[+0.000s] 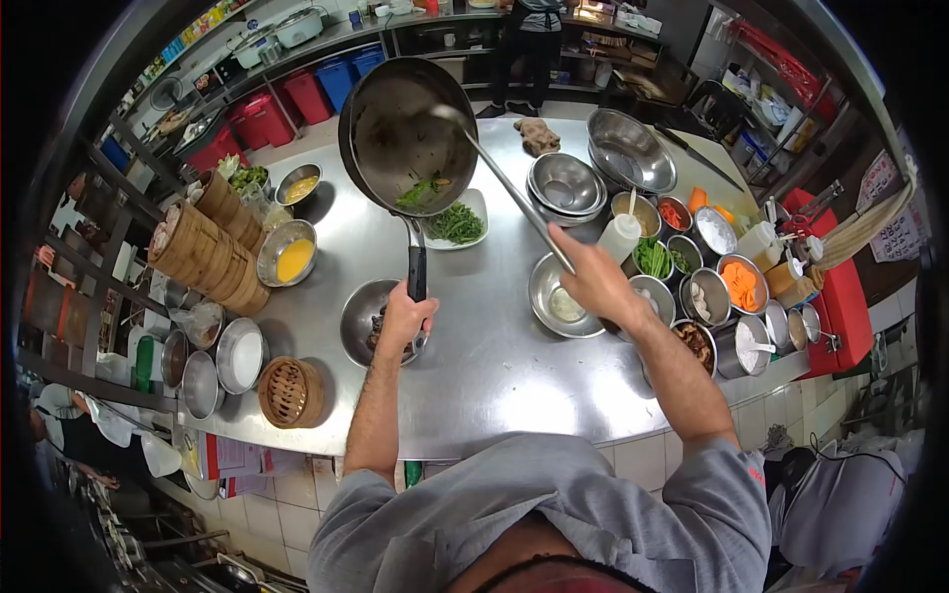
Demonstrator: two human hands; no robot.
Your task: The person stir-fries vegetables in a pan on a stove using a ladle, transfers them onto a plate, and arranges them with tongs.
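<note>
My left hand is wrapped round the black handle of a wok, which is tilted up over the table. A few green leaves cling to its lower inside edge. Just below the wok's rim lies a white plate with a heap of cut greens, partly hidden by the wok. In my right hand is a long-handled metal ladle, its head inside the wok. Under my left hand stands a steel bowl holding dark pieces.
On the right are several steel bowls of cut vegetables, a squeeze bottle and a knife. Bamboo steamers, a bowl of beaten egg and other bowls stand on the left. A person stands beyond the table.
</note>
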